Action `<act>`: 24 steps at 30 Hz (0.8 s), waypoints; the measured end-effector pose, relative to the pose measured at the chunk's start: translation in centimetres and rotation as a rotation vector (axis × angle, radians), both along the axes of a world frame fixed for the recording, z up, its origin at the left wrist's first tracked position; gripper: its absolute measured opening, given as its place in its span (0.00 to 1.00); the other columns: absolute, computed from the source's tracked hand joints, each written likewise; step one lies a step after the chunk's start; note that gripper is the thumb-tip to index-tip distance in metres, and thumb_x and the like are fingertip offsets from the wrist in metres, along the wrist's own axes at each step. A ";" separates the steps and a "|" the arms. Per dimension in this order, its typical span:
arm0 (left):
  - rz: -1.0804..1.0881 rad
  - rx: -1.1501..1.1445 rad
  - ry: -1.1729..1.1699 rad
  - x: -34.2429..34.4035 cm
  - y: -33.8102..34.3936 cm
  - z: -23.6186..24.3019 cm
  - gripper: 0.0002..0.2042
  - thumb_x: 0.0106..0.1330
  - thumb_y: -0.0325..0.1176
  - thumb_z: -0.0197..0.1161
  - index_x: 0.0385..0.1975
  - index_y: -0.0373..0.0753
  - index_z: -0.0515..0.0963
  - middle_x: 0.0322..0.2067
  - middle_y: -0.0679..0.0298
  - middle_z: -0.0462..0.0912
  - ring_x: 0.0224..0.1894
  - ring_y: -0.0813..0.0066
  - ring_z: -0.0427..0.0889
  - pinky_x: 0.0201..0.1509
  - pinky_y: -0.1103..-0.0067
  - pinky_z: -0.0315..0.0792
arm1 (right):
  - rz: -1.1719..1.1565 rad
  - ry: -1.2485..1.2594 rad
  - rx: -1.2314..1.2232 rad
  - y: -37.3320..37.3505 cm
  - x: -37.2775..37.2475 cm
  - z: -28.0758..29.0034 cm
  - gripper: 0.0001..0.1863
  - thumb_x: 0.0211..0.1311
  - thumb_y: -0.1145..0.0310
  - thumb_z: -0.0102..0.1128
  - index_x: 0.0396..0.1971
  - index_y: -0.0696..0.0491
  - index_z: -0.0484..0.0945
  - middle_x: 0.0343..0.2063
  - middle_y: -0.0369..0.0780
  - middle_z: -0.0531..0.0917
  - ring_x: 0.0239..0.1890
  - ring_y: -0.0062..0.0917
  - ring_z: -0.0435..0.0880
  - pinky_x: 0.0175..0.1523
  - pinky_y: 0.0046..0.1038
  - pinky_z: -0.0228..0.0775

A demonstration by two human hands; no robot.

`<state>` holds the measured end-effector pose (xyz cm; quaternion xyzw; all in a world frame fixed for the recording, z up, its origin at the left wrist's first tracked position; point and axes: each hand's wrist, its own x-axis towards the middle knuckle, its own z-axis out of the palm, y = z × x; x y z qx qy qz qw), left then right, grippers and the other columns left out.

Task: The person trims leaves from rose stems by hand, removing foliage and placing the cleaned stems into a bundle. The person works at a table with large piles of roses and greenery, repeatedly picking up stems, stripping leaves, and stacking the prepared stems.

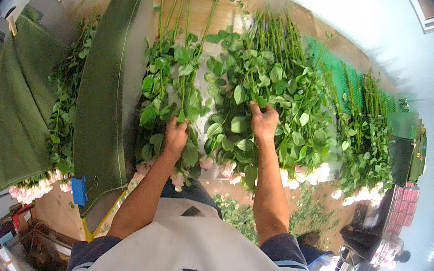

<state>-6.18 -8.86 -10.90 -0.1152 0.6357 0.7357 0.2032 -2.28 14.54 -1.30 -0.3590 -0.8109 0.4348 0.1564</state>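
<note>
Long-stemmed pale pink roses lie on the table in front of me, blooms toward me and bare stem ends pointing away. My left hand [176, 135] is closed on a rose stem in the smaller, looser group of roses [173, 68] at the left. Farther right, my right hand [264, 122] pinches a rose stem among the leaves of the larger, denser pile of roses [276, 71]. Foliage partly hides the fingertips of both hands. Several pink blooms [308, 174] hang at the near table edge beside my right forearm.
A tall green cloth-covered divider [108, 76] stands left of the roses, with another cloth panel [22, 102] beyond. More roses [372, 118] lie at the right by green netting [342, 75]. Fallen leaves [236, 216] litter the floor. Pink boxes [403, 206] are stacked at the far right.
</note>
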 end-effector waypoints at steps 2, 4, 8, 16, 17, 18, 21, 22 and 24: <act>0.021 0.030 -0.027 0.0 -0.5 0.2 0.12 0.66 0.29 0.52 0.48 0.37 0.71 0.34 0.68 0.76 0.29 0.79 0.71 0.32 0.78 0.66 | -0.018 -0.051 -0.071 -1.7 -0.6 -0.5 0.16 0.56 0.62 0.61 0.37 0.60 0.80 0.24 0.49 0.82 0.27 0.32 0.80 0.37 0.31 0.71; 0.016 0.088 -0.014 0.4 -1.5 0.9 0.11 0.66 0.28 0.52 0.47 0.36 0.71 0.34 0.68 0.76 0.30 0.79 0.71 0.33 0.78 0.67 | -0.072 0.061 -0.003 -3.9 -1.4 -1.2 0.15 0.55 0.65 0.61 0.38 0.61 0.80 0.23 0.49 0.81 0.27 0.36 0.80 0.39 0.33 0.71; -0.028 0.144 0.028 0.3 -2.6 2.8 0.10 0.66 0.27 0.52 0.45 0.36 0.72 0.34 0.69 0.77 0.32 0.80 0.72 0.36 0.78 0.68 | -0.103 0.215 0.079 -6.2 -2.6 -2.2 0.15 0.55 0.69 0.60 0.41 0.61 0.79 0.34 0.53 0.81 0.38 0.44 0.82 0.45 0.36 0.71; -0.062 -0.029 0.011 0.0 -2.9 3.9 0.07 0.66 0.31 0.53 0.40 0.38 0.74 0.32 0.69 0.76 0.32 0.81 0.71 0.35 0.79 0.66 | -0.135 0.068 -0.074 -5.3 -3.5 -4.0 0.16 0.57 0.65 0.58 0.40 0.62 0.80 0.27 0.55 0.82 0.33 0.43 0.83 0.42 0.35 0.72; -0.059 -0.079 -0.017 0.1 -2.8 3.7 0.07 0.66 0.32 0.53 0.40 0.38 0.74 0.33 0.69 0.76 0.32 0.81 0.71 0.34 0.79 0.66 | -0.147 0.042 -0.072 -5.0 -3.3 -4.0 0.16 0.57 0.66 0.58 0.40 0.62 0.80 0.27 0.55 0.82 0.32 0.43 0.83 0.41 0.35 0.72; -0.066 -0.135 -0.040 0.2 -2.8 3.6 0.09 0.67 0.33 0.54 0.42 0.37 0.72 0.34 0.68 0.74 0.31 0.80 0.70 0.33 0.78 0.66 | -0.154 0.031 -0.067 -4.6 -3.0 -3.8 0.16 0.56 0.66 0.59 0.40 0.62 0.80 0.27 0.55 0.82 0.32 0.43 0.83 0.41 0.35 0.72; 0.003 0.027 -0.048 0.4 -1.9 3.7 0.11 0.68 0.32 0.53 0.46 0.36 0.70 0.35 0.67 0.74 0.31 0.78 0.70 0.32 0.76 0.66 | -0.070 0.013 0.206 -3.3 -2.2 -2.5 0.22 0.56 0.64 0.60 0.48 0.60 0.75 0.33 0.55 0.81 0.37 0.45 0.82 0.43 0.38 0.73; -0.032 0.091 0.026 0.6 -1.8 4.1 0.12 0.68 0.31 0.52 0.48 0.35 0.70 0.36 0.66 0.75 0.32 0.77 0.71 0.33 0.76 0.67 | 0.040 -0.171 0.237 -2.9 -1.6 -1.6 0.23 0.55 0.61 0.62 0.47 0.61 0.75 0.36 0.54 0.81 0.39 0.45 0.81 0.43 0.39 0.73; -0.078 0.140 0.012 1.1 -0.9 5.2 0.13 0.69 0.30 0.50 0.50 0.34 0.69 0.36 0.66 0.75 0.33 0.76 0.72 0.34 0.77 0.67 | 0.032 -0.137 0.432 -3.2 -0.7 0.4 0.25 0.57 0.56 0.61 0.46 0.61 0.74 0.36 0.54 0.81 0.41 0.45 0.81 0.45 0.40 0.73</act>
